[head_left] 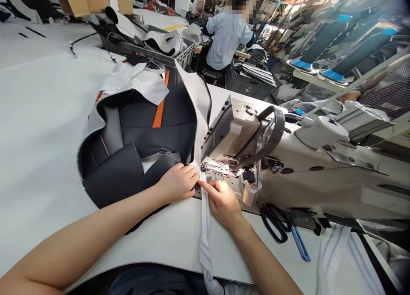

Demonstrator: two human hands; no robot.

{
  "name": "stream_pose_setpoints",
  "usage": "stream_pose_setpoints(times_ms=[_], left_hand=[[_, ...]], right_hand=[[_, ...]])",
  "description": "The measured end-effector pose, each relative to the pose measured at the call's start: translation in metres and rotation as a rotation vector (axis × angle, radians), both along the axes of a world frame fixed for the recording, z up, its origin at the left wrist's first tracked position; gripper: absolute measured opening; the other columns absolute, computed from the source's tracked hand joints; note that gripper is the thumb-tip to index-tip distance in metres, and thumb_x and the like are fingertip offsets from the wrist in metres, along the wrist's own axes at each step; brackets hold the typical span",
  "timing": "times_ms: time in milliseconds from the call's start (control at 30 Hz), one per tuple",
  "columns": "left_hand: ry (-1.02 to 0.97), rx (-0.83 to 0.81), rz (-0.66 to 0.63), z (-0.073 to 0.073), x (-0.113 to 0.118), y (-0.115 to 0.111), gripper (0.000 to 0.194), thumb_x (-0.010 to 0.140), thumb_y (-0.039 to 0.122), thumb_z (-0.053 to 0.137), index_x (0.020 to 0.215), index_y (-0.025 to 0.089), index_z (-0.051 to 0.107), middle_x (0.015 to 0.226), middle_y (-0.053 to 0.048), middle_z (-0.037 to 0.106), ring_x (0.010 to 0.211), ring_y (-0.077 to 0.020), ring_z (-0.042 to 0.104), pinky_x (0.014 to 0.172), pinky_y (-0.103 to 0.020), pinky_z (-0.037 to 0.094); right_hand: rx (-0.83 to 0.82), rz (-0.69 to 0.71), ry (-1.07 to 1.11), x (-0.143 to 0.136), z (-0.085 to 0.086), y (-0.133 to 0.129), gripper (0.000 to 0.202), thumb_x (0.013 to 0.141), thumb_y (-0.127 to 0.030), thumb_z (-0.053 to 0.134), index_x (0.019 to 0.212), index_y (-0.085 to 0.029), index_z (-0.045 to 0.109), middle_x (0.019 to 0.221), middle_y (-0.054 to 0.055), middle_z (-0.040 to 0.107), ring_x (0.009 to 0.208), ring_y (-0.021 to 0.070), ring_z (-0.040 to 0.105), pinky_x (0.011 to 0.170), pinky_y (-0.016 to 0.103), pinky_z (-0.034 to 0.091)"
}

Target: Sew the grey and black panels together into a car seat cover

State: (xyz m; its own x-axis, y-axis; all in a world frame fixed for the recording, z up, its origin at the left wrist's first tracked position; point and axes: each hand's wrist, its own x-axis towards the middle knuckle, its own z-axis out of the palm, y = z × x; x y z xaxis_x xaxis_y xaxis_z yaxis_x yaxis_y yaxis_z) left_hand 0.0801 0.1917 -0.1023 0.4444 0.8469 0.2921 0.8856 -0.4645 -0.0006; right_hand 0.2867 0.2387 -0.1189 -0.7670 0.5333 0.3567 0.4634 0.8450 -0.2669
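Observation:
A black seat cover (pixel 144 132) with an orange stripe and a pale backing lies bunched to the left of the sewing machine (pixel 243 120). My left hand (pixel 179 182) is closed on the cover's near edge, close to the lit presser foot (pixel 216 169). A white fabric strip (pixel 205 218) runs from the needle area down over the table's front edge. My right hand (pixel 224 203) is closed at this strip, its index finger stretched across it and almost touching my left fingers. The needle itself and the right thumb's grip are hard to make out.
Black-handled scissors (pixel 275 224) and a blue-handled tool (pixel 300 243) lie under the machine arm on the white table (pixel 41 137). A grey crate (pixel 187 56) of cut pieces stands behind. One person (pixel 226 39) sits farther back; another person's sleeve (pixel 387 90) shows at right.

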Motion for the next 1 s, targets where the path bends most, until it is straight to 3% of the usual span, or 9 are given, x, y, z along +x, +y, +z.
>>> stream_pose_setpoints(times_ms=[100,233,300,433,567,667,867,1000], left_hand=[[0.001,-0.026,0.022,0.001,0.0,0.001,0.018,0.083,0.027,0.053,0.095,0.013,0.058,0.097,-0.011,0.062,0.092,-0.0231,0.055,0.067,-0.033,0.035],[-0.001,-0.03,0.028,0.001,0.0,0.002,0.02,0.083,0.029,0.053,0.094,0.013,0.058,0.095,-0.011,0.062,0.092,-0.0232,0.055,0.067,-0.033,0.033],[-0.011,-0.025,0.03,0.001,0.0,0.002,0.02,0.083,0.029,0.053,0.094,0.013,0.058,0.095,-0.01,0.062,0.091,-0.0229,0.055,0.067,-0.033,0.033],[-0.022,-0.023,0.041,0.002,0.001,0.004,0.016,0.08,0.027,0.055,0.088,0.014,0.059,0.089,-0.008,0.062,0.087,-0.0216,0.056,0.065,-0.032,0.032],[-0.004,-0.048,0.052,0.003,0.001,0.002,0.015,0.081,0.026,0.055,0.087,0.014,0.06,0.085,-0.008,0.063,0.085,-0.0215,0.057,0.065,-0.032,0.032],[0.021,-0.058,0.042,0.003,-0.003,-0.013,0.016,0.081,0.024,0.054,0.089,0.013,0.062,0.089,-0.009,0.064,0.087,-0.0218,0.058,0.064,-0.033,0.034],[0.021,-0.006,-0.019,-0.005,-0.006,-0.061,0.035,0.082,0.029,0.057,0.111,0.01,0.061,0.119,-0.016,0.062,0.11,-0.0255,0.056,0.077,-0.034,0.039],[0.012,-0.015,-0.039,-0.006,-0.005,-0.067,0.039,0.081,0.033,0.06,0.111,0.009,0.062,0.118,-0.018,0.062,0.11,-0.0274,0.057,0.08,-0.035,0.04]], right_hand=[[-0.034,-0.006,0.025,0.003,0.0,0.001,0.044,0.082,-0.005,0.04,0.115,-0.024,0.064,0.085,0.006,0.056,0.08,0.0186,0.051,0.069,0.029,0.046],[-0.066,0.127,-0.015,0.004,0.004,0.0,0.045,0.08,-0.004,0.039,0.113,-0.024,0.064,0.088,0.005,0.055,0.081,0.0179,0.051,0.07,0.028,0.045],[-0.06,0.137,-0.022,0.003,0.005,-0.001,0.039,0.079,-0.004,0.039,0.102,-0.022,0.066,0.085,0.005,0.054,0.079,0.0177,0.05,0.068,0.028,0.043],[-0.046,-0.019,0.058,0.0,0.002,-0.001,0.023,0.073,-0.006,0.04,0.076,-0.02,0.058,0.076,0.004,0.053,0.074,0.018,0.051,0.064,0.027,0.041],[-0.065,-0.145,0.123,0.001,-0.002,0.002,0.014,0.07,-0.009,0.041,0.071,-0.021,0.049,0.07,0.003,0.052,0.067,0.0174,0.051,0.061,0.028,0.041],[-0.089,-0.221,0.151,0.004,-0.004,0.001,0.011,0.07,-0.012,0.041,0.07,-0.021,0.047,0.068,0.002,0.053,0.065,0.0177,0.051,0.06,0.028,0.041],[-0.133,-0.275,0.158,0.007,-0.005,0.005,0.015,0.073,-0.013,0.037,0.07,-0.021,0.049,0.063,0.002,0.053,0.06,0.0174,0.052,0.056,0.027,0.041],[-0.137,-0.27,0.132,0.004,-0.005,0.004,0.019,0.074,-0.011,0.034,0.072,-0.021,0.051,0.064,0.002,0.053,0.06,0.0177,0.052,0.054,0.028,0.043]])
